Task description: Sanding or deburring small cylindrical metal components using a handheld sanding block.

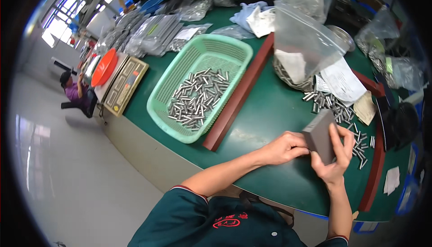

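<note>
Fingers (346,141) of the right hand (335,157) curl around the near and right edges of a flat grey rectangular block (320,135), thumb and fingertips closed on it, while the left hand (283,148) comes in from the left with its fingertips pinched against the block's lower left edge, so both hands have hold of it above the green table top (270,112). Both forearms rise from the lower edge, the left one bare and stretched diagonally, the right one nearly upright with the wrist bent back and the palm facing left. The block stands tilted, its broad face turned up and to the left, its long axis running from upper right down toward the palm. Just right of the fingers and beyond them lies a scatter of small silvery metal pins (342,112) on the table, some touching a white paper sheet (344,80). Farther beyond the fingers stands a clear plastic bag (301,44) with more pins at its bottom. Left of the fingers, a dark red wooden bar (238,96) crosses the table, and past it sits a light green plastic basket (171,78) holding a heap of pins. Well left, a weighing scale (123,85) carries an orange bowl (104,67).
</note>
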Demonstrator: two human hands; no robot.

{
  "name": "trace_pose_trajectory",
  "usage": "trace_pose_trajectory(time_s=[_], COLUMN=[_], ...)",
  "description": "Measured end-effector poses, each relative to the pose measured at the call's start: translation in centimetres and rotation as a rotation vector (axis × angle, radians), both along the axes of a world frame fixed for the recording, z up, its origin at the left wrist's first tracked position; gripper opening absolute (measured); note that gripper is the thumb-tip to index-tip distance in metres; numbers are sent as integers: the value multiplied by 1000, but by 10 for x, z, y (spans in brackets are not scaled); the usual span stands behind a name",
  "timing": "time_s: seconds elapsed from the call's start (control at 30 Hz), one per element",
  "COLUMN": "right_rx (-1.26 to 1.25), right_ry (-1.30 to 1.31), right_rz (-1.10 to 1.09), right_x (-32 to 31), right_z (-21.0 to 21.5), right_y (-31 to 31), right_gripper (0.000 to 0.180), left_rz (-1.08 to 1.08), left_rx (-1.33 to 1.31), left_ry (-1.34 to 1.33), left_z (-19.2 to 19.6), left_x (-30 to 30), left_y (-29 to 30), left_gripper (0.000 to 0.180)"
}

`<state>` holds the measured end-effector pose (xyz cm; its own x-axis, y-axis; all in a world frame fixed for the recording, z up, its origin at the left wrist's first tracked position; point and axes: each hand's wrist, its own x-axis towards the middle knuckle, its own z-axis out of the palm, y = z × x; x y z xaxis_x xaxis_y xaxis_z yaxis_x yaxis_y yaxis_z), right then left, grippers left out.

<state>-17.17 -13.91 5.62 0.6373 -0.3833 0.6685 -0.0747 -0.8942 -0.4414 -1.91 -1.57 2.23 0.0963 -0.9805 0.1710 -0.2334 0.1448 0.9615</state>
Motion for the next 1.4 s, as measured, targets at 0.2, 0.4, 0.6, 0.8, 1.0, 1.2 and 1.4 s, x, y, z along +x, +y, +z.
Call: trace_pose_trajectory(time_s=[0.2,0.4,0.6,0.8,1.0,1.2,1.4], right_rx=[9,40,-27,-32,274,11,-47], right_ry=[0,3,45,64,-72,-54,-19], right_rz=[87,155,204,229,-116,-110,-98], right_x=[4,6,7,1,6,0,-3], right_z=[3,-3,0,1,2,-2,2], right_y=[8,12,21,22,-19,-22,-15], right_gripper=[69,70,70,72,63,70,71], left_rz=[17,119,149,173,82,106,146], left_rx=[-9,-35,-261,-276,-129,-127,-121], left_ry=[38,104,154,123,344,391,384], left_z=[3,-1,-5,-2,20,8,6], left_x=[-2,-4,-4,-5,11,19,16], left_y=[-2,0,1,-1,5,0,0], left_gripper=[26,21,9,13,14,17,16])
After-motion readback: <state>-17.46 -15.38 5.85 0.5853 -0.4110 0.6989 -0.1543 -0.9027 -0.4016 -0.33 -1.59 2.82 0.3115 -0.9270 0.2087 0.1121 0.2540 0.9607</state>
